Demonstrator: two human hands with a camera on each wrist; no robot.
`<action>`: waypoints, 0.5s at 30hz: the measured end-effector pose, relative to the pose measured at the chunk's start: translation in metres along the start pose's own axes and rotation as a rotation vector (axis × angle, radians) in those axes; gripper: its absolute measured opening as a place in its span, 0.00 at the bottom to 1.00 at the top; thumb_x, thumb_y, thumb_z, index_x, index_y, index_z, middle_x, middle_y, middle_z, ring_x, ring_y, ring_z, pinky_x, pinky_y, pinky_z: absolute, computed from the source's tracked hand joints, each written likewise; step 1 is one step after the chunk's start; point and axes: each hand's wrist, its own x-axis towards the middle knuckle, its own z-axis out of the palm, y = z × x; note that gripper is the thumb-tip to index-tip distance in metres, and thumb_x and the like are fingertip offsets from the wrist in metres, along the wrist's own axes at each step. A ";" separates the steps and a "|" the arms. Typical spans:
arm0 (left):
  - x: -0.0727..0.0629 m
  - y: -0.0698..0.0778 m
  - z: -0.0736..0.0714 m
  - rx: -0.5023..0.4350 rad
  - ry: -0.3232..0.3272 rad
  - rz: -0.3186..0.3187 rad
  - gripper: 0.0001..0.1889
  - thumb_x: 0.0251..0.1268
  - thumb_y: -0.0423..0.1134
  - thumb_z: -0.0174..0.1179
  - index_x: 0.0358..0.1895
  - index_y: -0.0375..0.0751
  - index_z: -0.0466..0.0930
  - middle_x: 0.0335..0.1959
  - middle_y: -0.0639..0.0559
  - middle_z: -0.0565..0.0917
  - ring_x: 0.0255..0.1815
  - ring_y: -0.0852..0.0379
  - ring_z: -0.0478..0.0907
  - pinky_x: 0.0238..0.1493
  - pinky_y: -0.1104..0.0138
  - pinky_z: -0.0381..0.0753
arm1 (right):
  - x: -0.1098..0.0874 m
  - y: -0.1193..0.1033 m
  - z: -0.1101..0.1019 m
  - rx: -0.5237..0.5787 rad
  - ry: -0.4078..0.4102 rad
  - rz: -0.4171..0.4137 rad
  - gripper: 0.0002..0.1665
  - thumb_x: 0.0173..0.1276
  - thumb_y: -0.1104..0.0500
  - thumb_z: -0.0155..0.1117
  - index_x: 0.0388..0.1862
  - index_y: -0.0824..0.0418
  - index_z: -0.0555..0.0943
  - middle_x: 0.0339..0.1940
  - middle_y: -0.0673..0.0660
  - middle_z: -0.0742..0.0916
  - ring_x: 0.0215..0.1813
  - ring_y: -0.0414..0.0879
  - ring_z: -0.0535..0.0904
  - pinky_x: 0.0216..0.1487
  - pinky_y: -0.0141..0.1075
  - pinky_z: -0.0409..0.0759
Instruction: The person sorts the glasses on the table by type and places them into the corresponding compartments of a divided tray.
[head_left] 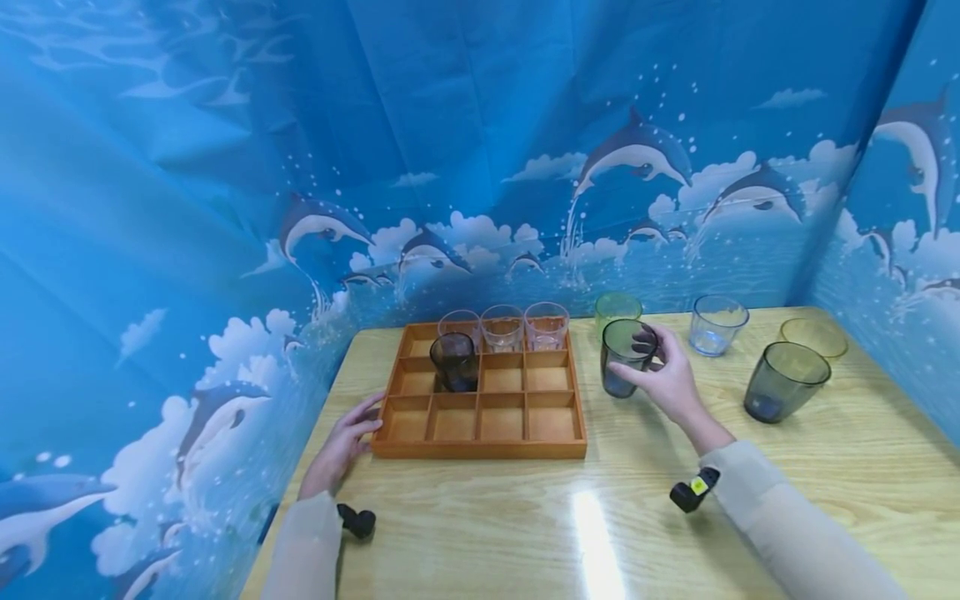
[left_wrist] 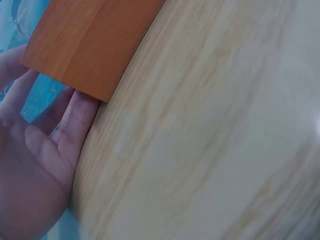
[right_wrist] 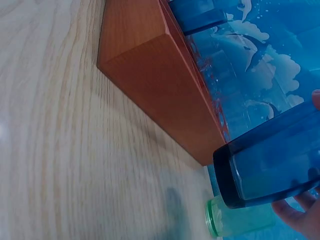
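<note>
My right hand (head_left: 667,379) grips a dark grey drinking glass (head_left: 624,367) between thumb and fingers, just right of a wooden compartment box (head_left: 480,450). In the right wrist view that glass (right_wrist: 270,155) is tilted, its thick base pointing toward the box's side wall (right_wrist: 160,95). My left hand (head_left: 345,442) rests its fingers against the box's left side near the front corner, as the left wrist view shows fingers (left_wrist: 80,120) at the wood. A dark glass (head_left: 454,363) stands in the second compartment of the middle row. Three clear pinkish glasses (head_left: 546,329) occupy the back row.
Behind the held glass stands a green glass (head_left: 618,306). Farther right are a clear bluish glass (head_left: 717,325), a yellow glass (head_left: 825,337) and a grey-olive glass (head_left: 783,383). A blue dolphin-print curtain (head_left: 480,167) borders the wooden table (head_left: 465,517) behind and at both sides.
</note>
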 end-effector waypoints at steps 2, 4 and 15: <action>0.001 -0.001 -0.001 -0.004 0.000 0.002 0.29 0.68 0.39 0.52 0.71 0.52 0.58 0.72 0.48 0.53 0.68 0.45 0.52 0.56 0.52 0.63 | 0.000 -0.002 0.002 0.000 -0.007 -0.006 0.50 0.50 0.53 0.75 0.68 0.61 0.60 0.56 0.64 0.75 0.56 0.56 0.71 0.48 0.33 0.70; 0.003 -0.003 -0.002 -0.008 0.002 0.011 0.29 0.67 0.39 0.52 0.71 0.52 0.58 0.72 0.47 0.53 0.68 0.44 0.52 0.56 0.51 0.63 | 0.001 -0.004 0.005 0.003 -0.018 -0.005 0.50 0.50 0.53 0.75 0.68 0.60 0.60 0.56 0.63 0.75 0.56 0.55 0.71 0.50 0.37 0.70; 0.014 -0.022 -0.007 0.034 0.043 0.052 0.29 0.65 0.40 0.54 0.69 0.55 0.61 0.69 0.47 0.57 0.66 0.46 0.55 0.54 0.52 0.65 | -0.004 -0.035 0.016 0.040 -0.061 -0.020 0.50 0.51 0.59 0.74 0.69 0.64 0.57 0.58 0.67 0.74 0.59 0.60 0.69 0.56 0.55 0.66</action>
